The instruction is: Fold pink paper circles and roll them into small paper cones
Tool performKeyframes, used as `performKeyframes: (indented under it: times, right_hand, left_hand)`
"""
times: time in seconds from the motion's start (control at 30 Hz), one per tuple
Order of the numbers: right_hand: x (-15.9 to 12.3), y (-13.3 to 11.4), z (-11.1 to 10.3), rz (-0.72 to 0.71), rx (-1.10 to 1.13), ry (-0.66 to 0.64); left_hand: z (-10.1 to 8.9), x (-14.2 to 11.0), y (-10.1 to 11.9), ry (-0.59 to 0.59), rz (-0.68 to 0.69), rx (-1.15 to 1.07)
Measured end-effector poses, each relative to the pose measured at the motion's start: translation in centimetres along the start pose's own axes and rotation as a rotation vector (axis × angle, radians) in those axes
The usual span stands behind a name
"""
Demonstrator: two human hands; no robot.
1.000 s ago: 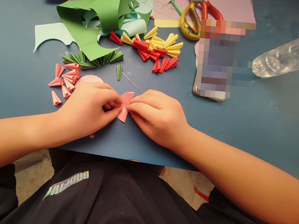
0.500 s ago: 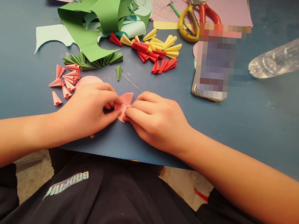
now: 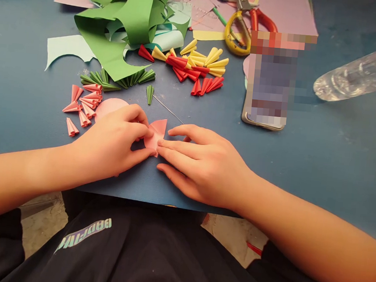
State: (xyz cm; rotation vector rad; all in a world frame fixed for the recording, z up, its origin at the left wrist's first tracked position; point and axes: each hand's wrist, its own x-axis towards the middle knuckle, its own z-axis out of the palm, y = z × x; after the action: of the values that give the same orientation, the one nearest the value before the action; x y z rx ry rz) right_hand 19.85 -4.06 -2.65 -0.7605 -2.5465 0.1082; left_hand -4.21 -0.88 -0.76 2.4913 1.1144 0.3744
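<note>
A small piece of pink paper point(image 3: 156, 131), with a curved edge and folds in it, lies near the table's front edge between my hands. My left hand point(image 3: 119, 137) grips its left side, thumb at the lower edge and fingertips on top. My right hand point(image 3: 209, 160) rests at its right side with fingers spread, fingertips touching the paper's right edge. Just beyond, a thin metal needle point(image 3: 166, 107) lies beside a single green paper cone point(image 3: 149, 94). Partly under my left hand is a pink paper circle point(image 3: 112, 108).
Pink paper cones point(image 3: 88, 101) lie at left, green cones point(image 3: 137, 77) behind them, red and yellow cones point(image 3: 194, 65) farther back. Green paper scraps point(image 3: 132, 22) heap at the back. Scissors point(image 3: 239, 31), a blurred phone point(image 3: 271, 91) and a clear bottle point(image 3: 351, 78) stand toward the right.
My right hand has opened from a pinch on the pink paper, its fingers now spread and the hand slightly lower. My left hand stays on the paper.
</note>
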Motion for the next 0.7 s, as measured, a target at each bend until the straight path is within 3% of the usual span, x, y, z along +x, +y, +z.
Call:
performKeyframes:
  times: [0.1,0.37,0.7]
  right_hand:
    - [-0.1,0.5,0.0,0.029,0.025,0.0]
    - [-0.2,1.9,0.1,0.266,-0.09,0.009]
    - [0.7,2.1,1.3,0.221,-0.064,0.005]
  left_hand:
    - [-0.1,0.1,-0.1,-0.024,-0.003,-0.012]
    - [-0.2,0.2,-0.1,-0.035,-0.001,-0.015]
    - [-0.1,0.4,-0.3,-0.014,-0.019,-0.041]
